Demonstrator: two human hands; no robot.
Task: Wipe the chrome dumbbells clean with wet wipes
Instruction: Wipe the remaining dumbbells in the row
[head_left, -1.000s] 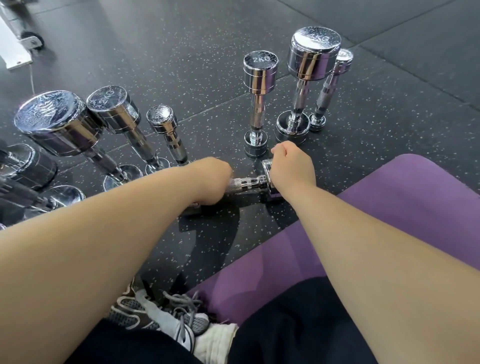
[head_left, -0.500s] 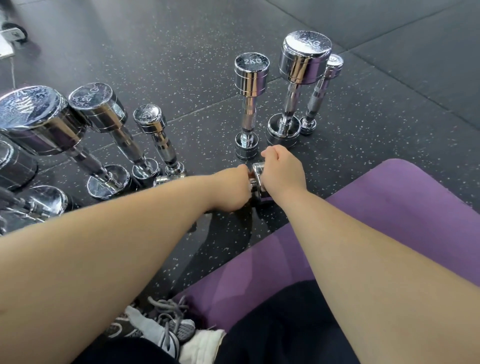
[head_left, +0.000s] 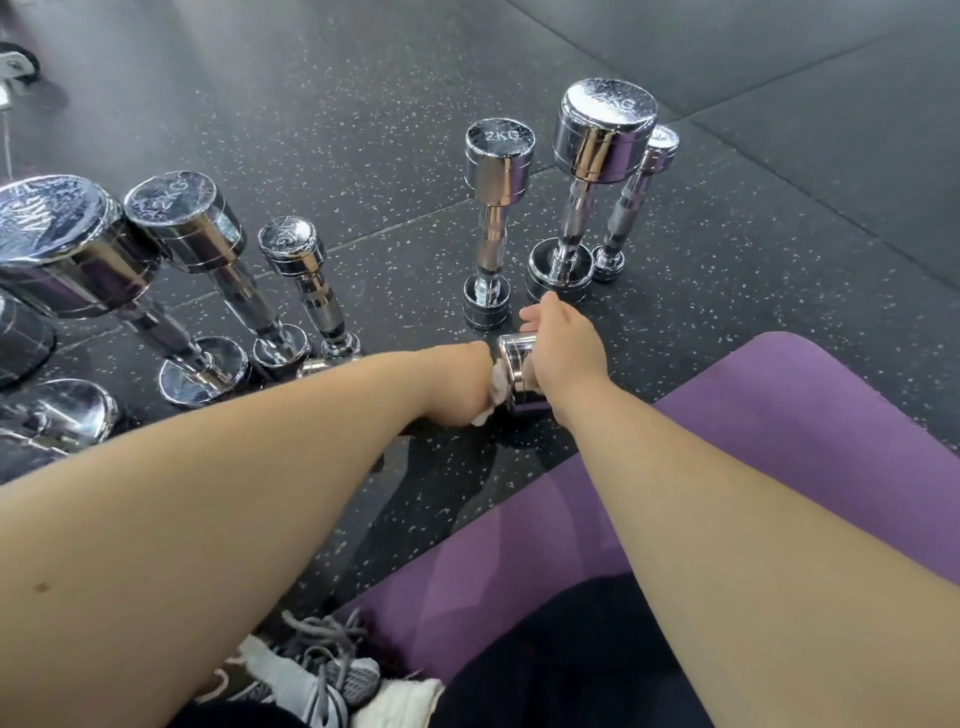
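Left hand (head_left: 460, 387): low over the floor and knuckles up. I can't see the fingers, they're curled under, but a white wet wipe (head_left: 492, 388) is bunched in its grip and pokes out on the right side.
Right hand (head_left: 563, 356): draped over a chrome head, fingers wrapped down around it, thumb stretched toward the far side.
Lying dumbbell (head_left: 514, 364): on its side on the floor, just far of the mat. I get only its right head, between the two hands, with the wipe pressed against it. The handle is hidden under the left hand.
Far right group: a 2KG dumbbell (head_left: 497, 156) stands on end just beyond the right hand. A bigger dumbbell (head_left: 602, 130) stands to its right, and a slim dumbbell (head_left: 657, 148) sits just behind that one.
Left group: three upright dumbbells (head_left: 182, 221) in a row, largest at the left.
Floor (head_left: 363, 119): black speckled rubber.
Mat (head_left: 789, 415): purple, near right.
Shoe (head_left: 322, 675): grey, laced, at the near edge.
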